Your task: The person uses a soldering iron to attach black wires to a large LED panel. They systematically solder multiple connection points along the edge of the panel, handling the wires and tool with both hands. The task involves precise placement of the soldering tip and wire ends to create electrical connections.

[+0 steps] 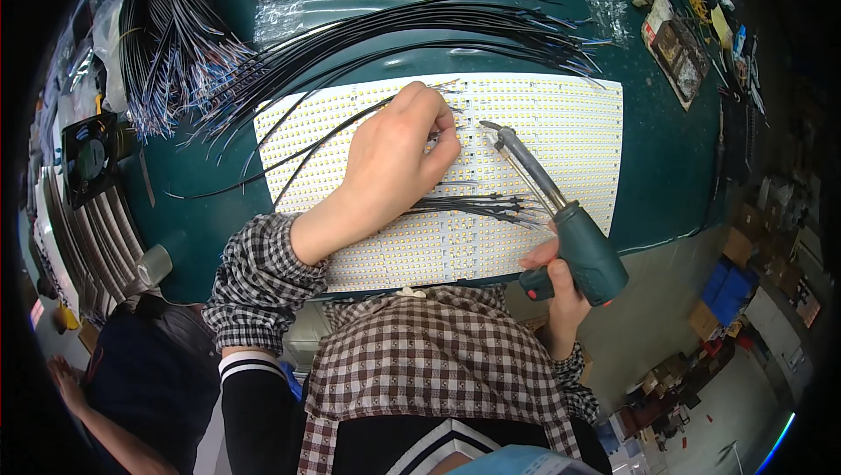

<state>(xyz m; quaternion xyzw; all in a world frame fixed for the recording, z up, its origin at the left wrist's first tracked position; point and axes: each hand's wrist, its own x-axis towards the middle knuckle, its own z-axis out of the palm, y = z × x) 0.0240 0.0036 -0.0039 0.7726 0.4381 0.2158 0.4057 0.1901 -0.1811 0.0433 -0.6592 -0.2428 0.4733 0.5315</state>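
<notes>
A white board (569, 159) covered in rows of small yellowish LEDs lies in front of me. My left hand (394, 146) is over its middle, thumb and fingers pinched round a thin black cable (333, 135); the exact grip is partly hidden by the fingers. Bare wire ends show just past the fingertips. In my right hand (565, 295) is a dark green soldering gun (589, 251), held by its handle. Its tip points up and left, close to the left fingertips. Several short black cables (473, 203) lie across the board below the left hand.
Beyond the board, a bundle of black cables (420, 19) with stripped ends lies on the green table (666, 168). More tied cables (188, 28) are at far left, near a small fan (90, 152). A grimy tin (679, 46) sits at right. Another person's arm (114, 427) shows lower left.
</notes>
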